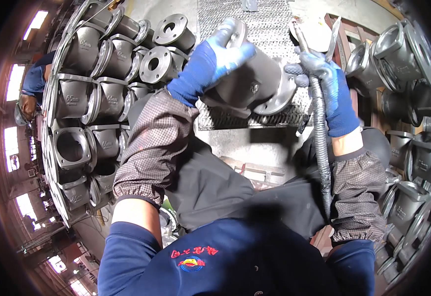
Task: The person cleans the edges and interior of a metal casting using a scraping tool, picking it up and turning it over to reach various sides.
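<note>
My left hand (225,56), in a blue glove with a pale coated palm, is closed on the upper flange of a grey cast-metal valve body (255,84). The casting lies tilted over a textured metal work surface (270,17), its lower flange toward my right. My right hand (321,71), gloved alike, is wrapped round a slim rod-shaped tool (300,37) that joins a grey corrugated hose (320,143). The hose runs down to my lap. A pointed flat metal blade (334,37) also sticks up from the right hand. Tool and casting appear apart.
Stacked flanged castings (75,96) crowd the left side, and more castings (398,54) stand in rows on the right. A white round container (319,34) sits beyond my right hand. Another person (34,81) is at the far left, behind the stack.
</note>
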Available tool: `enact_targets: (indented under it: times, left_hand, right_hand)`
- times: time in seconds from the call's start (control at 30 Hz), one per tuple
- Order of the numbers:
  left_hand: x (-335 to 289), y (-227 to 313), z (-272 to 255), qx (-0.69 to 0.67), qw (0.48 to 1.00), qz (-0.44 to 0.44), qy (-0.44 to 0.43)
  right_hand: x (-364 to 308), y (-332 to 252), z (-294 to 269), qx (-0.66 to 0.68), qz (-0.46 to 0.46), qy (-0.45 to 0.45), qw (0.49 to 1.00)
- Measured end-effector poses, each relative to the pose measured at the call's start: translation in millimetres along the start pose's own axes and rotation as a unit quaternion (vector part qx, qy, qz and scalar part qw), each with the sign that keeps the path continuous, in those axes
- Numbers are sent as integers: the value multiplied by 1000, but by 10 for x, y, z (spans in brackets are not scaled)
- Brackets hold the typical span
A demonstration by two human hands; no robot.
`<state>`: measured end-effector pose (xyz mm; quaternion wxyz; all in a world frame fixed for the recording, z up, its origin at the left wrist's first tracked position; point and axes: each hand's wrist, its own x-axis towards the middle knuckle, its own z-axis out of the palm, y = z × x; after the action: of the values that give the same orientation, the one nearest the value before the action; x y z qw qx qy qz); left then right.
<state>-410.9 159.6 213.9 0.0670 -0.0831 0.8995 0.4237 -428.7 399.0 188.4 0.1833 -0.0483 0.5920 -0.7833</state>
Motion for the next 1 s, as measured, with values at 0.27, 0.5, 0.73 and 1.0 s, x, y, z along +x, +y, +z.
enact_targets:
  times: [0.27, 0.5, 0.73, 1.0]
  left_hand:
    - [-410, 176, 143, 169, 933, 296, -117]
    - [-706, -45, 323, -84, 909, 405, -52]
    - [-591, -996, 41, -450, 891, -25, 65]
    - [-792, -1121, -137, -491, 867, -51, 73]
  right_hand:
    - [233, 180, 156, 11, 64, 85, 994]
    - [76, 346, 42, 85, 80, 22, 993]
    - [98, 441, 391, -154, -173, -97, 968]
    - [124, 339, 824, -110, -85, -100, 985]
